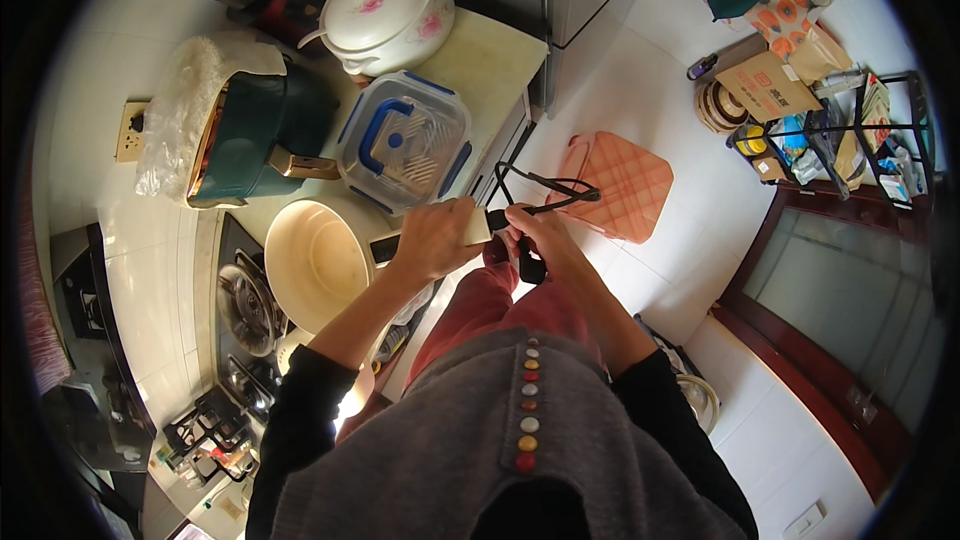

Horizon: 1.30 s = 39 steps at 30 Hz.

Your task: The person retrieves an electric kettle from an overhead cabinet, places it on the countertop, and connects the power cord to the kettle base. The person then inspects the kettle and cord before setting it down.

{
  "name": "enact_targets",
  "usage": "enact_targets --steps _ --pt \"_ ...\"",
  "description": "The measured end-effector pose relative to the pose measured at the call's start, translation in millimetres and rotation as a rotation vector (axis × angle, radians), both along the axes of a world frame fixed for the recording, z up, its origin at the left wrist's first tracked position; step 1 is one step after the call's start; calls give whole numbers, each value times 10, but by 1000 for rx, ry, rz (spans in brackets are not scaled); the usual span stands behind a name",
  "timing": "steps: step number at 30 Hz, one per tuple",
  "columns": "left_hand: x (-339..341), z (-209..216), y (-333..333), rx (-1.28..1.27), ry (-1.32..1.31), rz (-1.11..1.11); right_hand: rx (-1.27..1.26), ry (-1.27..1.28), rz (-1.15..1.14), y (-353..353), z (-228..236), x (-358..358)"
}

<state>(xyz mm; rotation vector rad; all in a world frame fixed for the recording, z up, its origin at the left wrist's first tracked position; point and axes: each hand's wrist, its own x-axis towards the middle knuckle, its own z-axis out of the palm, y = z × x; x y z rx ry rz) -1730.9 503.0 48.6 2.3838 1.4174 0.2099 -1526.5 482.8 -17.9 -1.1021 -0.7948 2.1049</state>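
Observation:
My left hand (438, 236) is wrapped round the black-and-cream handle of a deep cream pot (318, 262), whose wide mouth faces up and shows a bare inside. By the handle's free end, my right hand (543, 230) is closed on a black power cord (550, 182). The cord loops out beyond my fingers, and a black plug (532, 266) hangs just below them. Whether the cord is joined to the handle is partly hidden by my fingers. The pot is beside the gas stove (245, 305), at the counter's edge.
A clear lidded box (440, 165) with a blue handle, a green air fryer (270, 130) under plastic and a flowered white tureen (380, 15) stand on the counter. An orange stool (635, 190) is on the floor ahead. Far right is a loaded black rack (850, 128).

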Motion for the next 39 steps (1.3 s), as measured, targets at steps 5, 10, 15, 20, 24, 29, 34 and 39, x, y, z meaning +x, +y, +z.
enact_targets --steps 5,10,15,20,24,29,34,39 --pt "-5 30 21 -97 68 11 -12 32 16 27 54 6" --pt "28 49 44 -110 117 20 -92 34 79 75 67 24" --pt "77 65 59 -95 101 54 -4 70 4 72 26 -12" --pt "78 26 70 -56 62 15 54 157 -31 85 -114 -58" --pt "81 -15 75 -23 78 -6 11 259 19 128 -198 -66" --pt "100 -5 111 -49 113 -46 110 236 79 181 -220 -3" --pt "121 29 108 -80 148 -27 295 204 96 213 -235 33" --pt "108 33 111 -94 130 -32 327 238 90 189 -269 -7"
